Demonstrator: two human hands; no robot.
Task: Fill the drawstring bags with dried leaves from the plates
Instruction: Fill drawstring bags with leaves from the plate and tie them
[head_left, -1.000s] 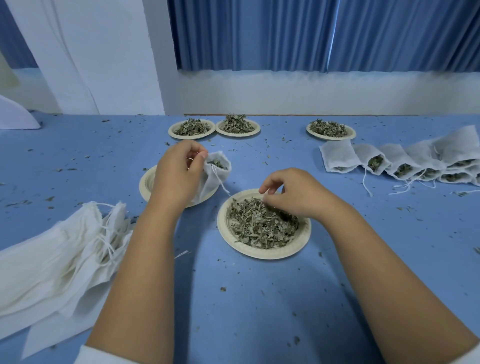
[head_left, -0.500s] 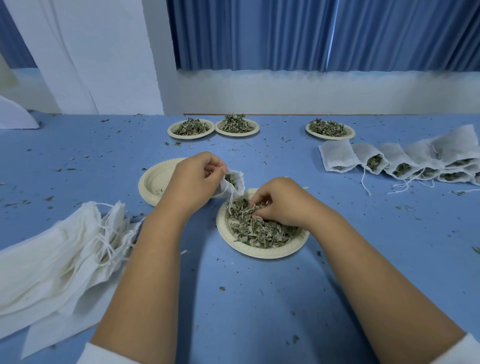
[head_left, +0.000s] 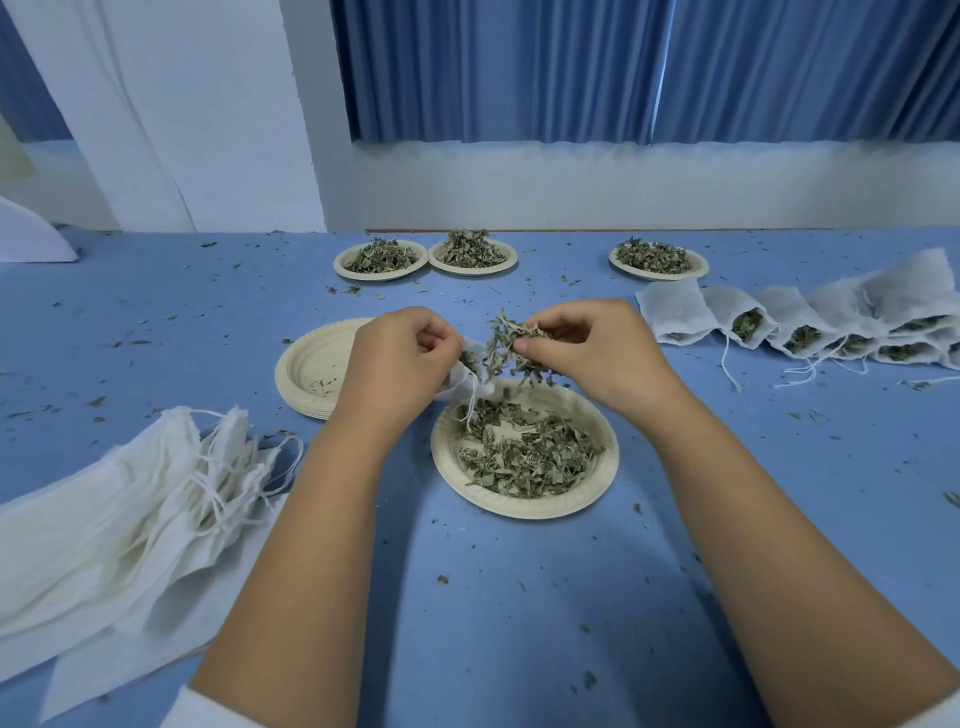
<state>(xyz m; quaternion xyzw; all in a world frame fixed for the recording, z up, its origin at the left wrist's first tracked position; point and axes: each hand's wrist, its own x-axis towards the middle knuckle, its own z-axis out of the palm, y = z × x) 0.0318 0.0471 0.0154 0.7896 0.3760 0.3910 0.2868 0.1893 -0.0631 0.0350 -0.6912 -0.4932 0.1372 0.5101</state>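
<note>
Two hands are held close together above the middle of the table (head_left: 498, 613), over the far rim of the near plate (head_left: 525, 512). A small white bag (head_left: 460, 383) is gripped in the curled fingers of the left hand (head_left: 400, 364), with its mouth turned to the right and its string hanging down onto the plate. A tuft of leaves (head_left: 511, 345) is pinched between the thumb and bent fingers of the right hand (head_left: 597, 353), just beside the bag's mouth; whether cloth is touched cannot be told. The near plate is partly covered with leaves, and bare patches are seen on its far side. A plate stack (head_left: 311, 364), holding only crumbs, is set just left of the near plate and is partly hidden by the left hand. Three far plates (head_left: 381, 274), heaped with leaves, are lined up near the table's far edge, two of them side by side and the third well to the right. Filled bags (head_left: 779, 327) are laid in an overlapping row toward the right edge, well apart from the near plate, with a crumb-strewn strip of table between. Flat bags (head_left: 130, 509) are piled at the left edge, close to the left forearm. A broad stretch of table is seen between the forearms, down to the near edge.
</note>
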